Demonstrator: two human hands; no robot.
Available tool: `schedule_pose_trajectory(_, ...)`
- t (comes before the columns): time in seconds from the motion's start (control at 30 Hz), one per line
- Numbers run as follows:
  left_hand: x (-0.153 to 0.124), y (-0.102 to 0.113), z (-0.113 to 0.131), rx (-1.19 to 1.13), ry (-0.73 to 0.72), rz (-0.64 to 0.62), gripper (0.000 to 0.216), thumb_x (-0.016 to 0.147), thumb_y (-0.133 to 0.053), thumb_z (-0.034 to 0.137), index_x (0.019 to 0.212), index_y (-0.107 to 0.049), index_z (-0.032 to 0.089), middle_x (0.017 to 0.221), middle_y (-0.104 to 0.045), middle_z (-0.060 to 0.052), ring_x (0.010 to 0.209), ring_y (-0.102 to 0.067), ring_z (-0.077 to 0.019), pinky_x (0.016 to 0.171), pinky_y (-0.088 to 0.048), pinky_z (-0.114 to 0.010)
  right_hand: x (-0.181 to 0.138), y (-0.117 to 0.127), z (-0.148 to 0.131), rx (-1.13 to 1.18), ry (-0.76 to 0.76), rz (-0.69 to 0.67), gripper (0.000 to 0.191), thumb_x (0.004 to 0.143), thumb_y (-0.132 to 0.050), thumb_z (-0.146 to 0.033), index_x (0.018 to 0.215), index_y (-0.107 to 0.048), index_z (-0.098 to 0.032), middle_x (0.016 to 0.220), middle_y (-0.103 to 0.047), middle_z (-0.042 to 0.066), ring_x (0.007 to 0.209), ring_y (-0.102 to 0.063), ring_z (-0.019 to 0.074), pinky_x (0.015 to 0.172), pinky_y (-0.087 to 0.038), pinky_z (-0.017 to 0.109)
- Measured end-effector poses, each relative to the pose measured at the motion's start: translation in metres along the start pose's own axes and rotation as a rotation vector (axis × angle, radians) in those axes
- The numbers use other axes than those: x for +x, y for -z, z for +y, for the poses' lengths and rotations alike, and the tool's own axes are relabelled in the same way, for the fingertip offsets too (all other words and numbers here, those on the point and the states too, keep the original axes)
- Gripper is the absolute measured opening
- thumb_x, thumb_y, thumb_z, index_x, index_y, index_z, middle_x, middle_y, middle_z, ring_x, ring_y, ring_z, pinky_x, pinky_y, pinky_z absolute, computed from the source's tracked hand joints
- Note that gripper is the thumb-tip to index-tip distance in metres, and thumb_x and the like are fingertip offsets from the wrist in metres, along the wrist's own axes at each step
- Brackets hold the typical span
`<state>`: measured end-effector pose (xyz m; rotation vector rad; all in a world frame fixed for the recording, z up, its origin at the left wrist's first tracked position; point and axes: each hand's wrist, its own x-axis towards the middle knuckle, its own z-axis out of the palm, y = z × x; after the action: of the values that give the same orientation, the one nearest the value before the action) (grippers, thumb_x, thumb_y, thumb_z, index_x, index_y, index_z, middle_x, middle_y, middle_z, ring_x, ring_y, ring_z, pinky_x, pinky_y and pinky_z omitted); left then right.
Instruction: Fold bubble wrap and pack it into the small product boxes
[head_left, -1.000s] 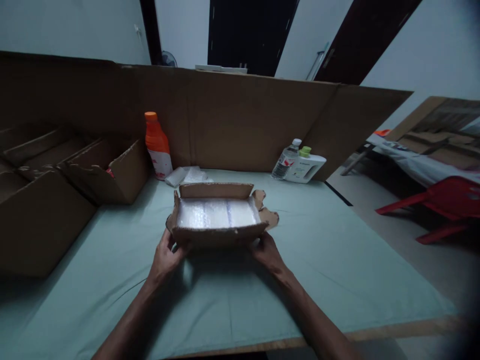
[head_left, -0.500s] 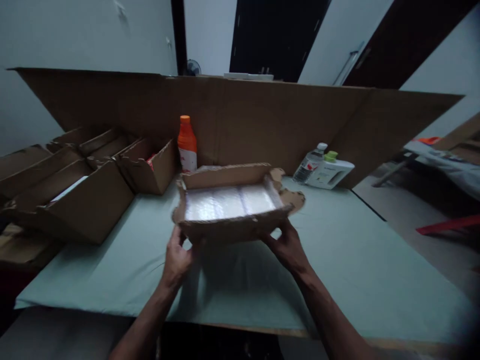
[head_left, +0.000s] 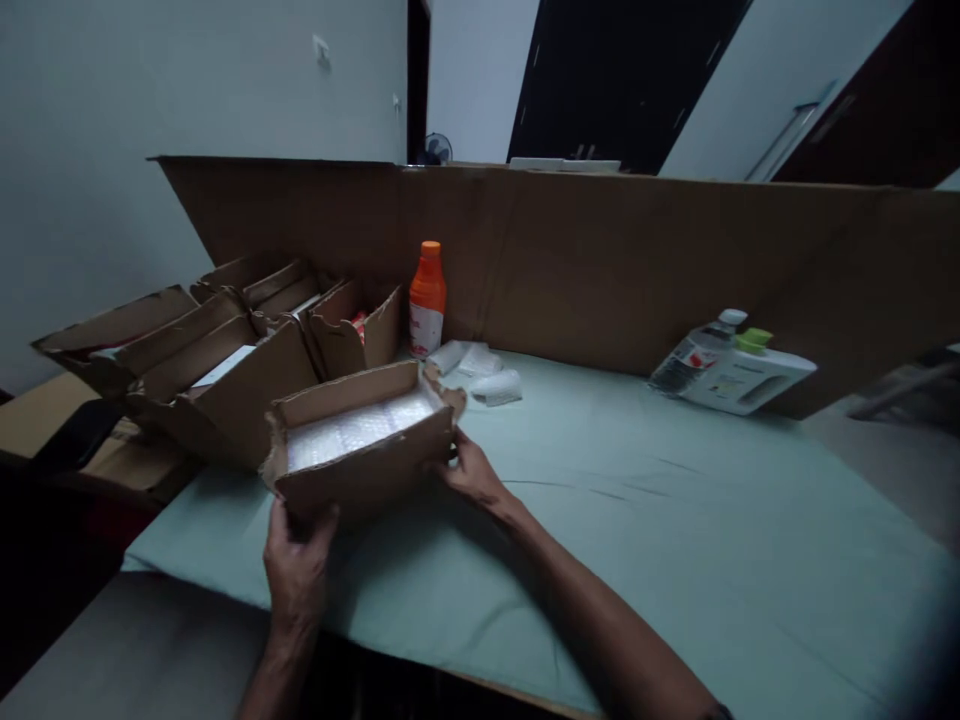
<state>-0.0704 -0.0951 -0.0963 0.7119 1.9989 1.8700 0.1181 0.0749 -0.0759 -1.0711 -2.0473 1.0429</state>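
Between my hands is an open-topped cardboard box [head_left: 375, 465], held slightly tilted above the table's left part. Inside it lie shiny items in bubble wrap [head_left: 360, 428], whose kind I cannot make out. My left hand [head_left: 296, 560] grips the box's near left corner from below. Its near right corner is in the grip of my right hand [head_left: 469, 470], with the fingers partly hidden under the box. Just past the box, rolled pieces of clear bubble wrap [head_left: 499, 387] lie on the pale green tablecloth [head_left: 600, 520].
Several open cardboard boxes [head_left: 247, 390] stand at the left, some with contents. An orange bottle [head_left: 427, 300] is behind the wraps. At the back right, a clear plastic bottle [head_left: 694, 355] leans by a white jug [head_left: 757, 378]. A cardboard panel [head_left: 585, 270] borders the table's back.
Both hands have carried the box leftward, closer to the other boxes. The bubble wrap pieces behind it now show. My view has turned left.
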Motion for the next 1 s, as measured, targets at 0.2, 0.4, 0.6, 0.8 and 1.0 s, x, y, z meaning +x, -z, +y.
schedule_pose_trajectory(0.2, 0.019, 0.003, -0.017, -0.068, 0.027, 0.154, 0.076, 0.073, -0.075, 0.047, 0.141, -0.052, 0.020, 0.138, -0.061, -0.013, 0.126, -0.058, -0.0300, 0.109, -0.044, -0.044, 0.051, -0.069, -0.012, -0.137, 0.066, 0.003, 0.060, 0.087, -0.061, -0.027, 0.143, -0.044, -0.012, 0.134, -0.061, 0.018, 0.122, -0.059, 0.0302, 0.106, -0.046, 0.047)
schedule_pose_trajectory(0.4, 0.041, -0.004, -0.021, -0.104, 0.041, 0.170, 0.075, 0.075, -0.075, 0.047, 0.141, -0.052, 0.019, 0.140, -0.060, -0.014, 0.130, -0.056, -0.0325, 0.115, -0.040, -0.050, 0.060, -0.110, -0.001, -0.191, 0.147, -0.042, 0.079, 0.084, -0.064, -0.027, 0.153, -0.031, -0.007, 0.159, -0.034, 0.023, 0.147, -0.035, 0.0314, 0.121, -0.033, 0.046)
schedule_pose_trajectory(0.6, 0.061, -0.014, -0.037, -0.113, 0.045, 0.147, 0.079, 0.075, -0.077, 0.047, 0.143, -0.050, 0.020, 0.139, -0.062, -0.014, 0.130, -0.057, -0.0325, 0.115, -0.040, -0.051, 0.073, -0.139, 0.009, -0.327, 0.254, -0.091, 0.081, 0.083, -0.065, -0.026, 0.154, -0.030, -0.008, 0.155, -0.042, 0.023, 0.143, -0.041, 0.0322, 0.117, -0.036, 0.049)
schedule_pose_trajectory(0.8, 0.065, -0.015, -0.056, -0.019, -0.033, 0.093, 0.077, 0.077, -0.075, 0.050, 0.142, -0.051, 0.019, 0.140, -0.060, -0.015, 0.131, -0.054, -0.0337, 0.116, -0.038, -0.052, 0.069, -0.143, 0.011, -0.399, 0.308, -0.078, 0.073, 0.084, -0.064, -0.024, 0.150, -0.037, -0.011, 0.144, -0.055, 0.018, 0.132, -0.049, 0.0291, 0.113, -0.038, 0.045)
schedule_pose_trajectory(1.0, 0.067, -0.010, -0.079, 0.072, -0.136, 0.067, 0.079, 0.077, -0.074, 0.044, 0.145, -0.046, 0.017, 0.142, -0.056, -0.016, 0.135, -0.051, -0.0332, 0.118, -0.034, -0.052, 0.062, -0.140, -0.001, -0.511, 0.318, -0.077, 0.065, 0.090, -0.063, -0.028, 0.148, -0.040, -0.008, 0.145, -0.053, 0.019, 0.134, -0.047, 0.0278, 0.111, -0.039, 0.043)
